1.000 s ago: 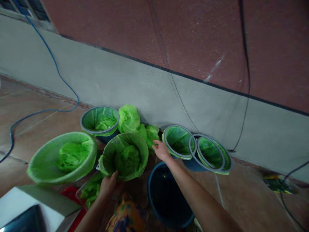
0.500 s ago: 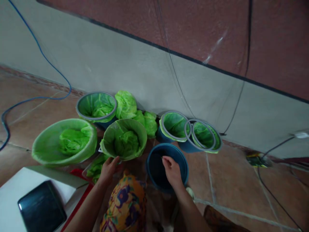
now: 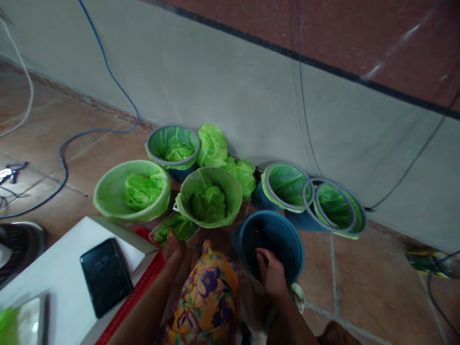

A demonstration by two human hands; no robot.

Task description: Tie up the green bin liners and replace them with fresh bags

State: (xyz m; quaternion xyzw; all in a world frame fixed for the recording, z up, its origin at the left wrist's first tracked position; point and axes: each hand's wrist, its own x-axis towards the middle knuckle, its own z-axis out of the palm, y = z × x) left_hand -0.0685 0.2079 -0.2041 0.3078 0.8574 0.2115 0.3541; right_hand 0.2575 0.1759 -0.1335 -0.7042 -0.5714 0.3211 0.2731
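Observation:
My left hand (image 3: pixel 175 253) has its fingers drawn together on a green plastic bag (image 3: pixel 178 227), among folded bags in a clear tray by my knee. My right hand (image 3: pixel 272 272) is over the near side of a blue bin (image 3: pixel 299 235) without a liner. Its fingers are curled in; whether they hold anything cannot be made out. Just beyond my left hand stands a bin lined in green (image 3: pixel 233 191), with crumpled green plastic inside. To its left is another green-lined bin (image 3: pixel 108 199), tilted, also with crumpled plastic in it.
Along the wall stand a lined bin with a grey ring (image 3: pixel 154 155), crumpled green bags (image 3: pixel 212 146) and two more ringed bins (image 3: pixel 264 184). At left a phone (image 3: pixel 107 278) lies on a white box (image 3: pixel 64 258). A blue cable (image 3: pixel 108 69) crosses the floor.
My left hand has moved from beside the near lined bin's rim down to the green bags in the tray. My right hand remains over the blue bin. The view has shifted left.

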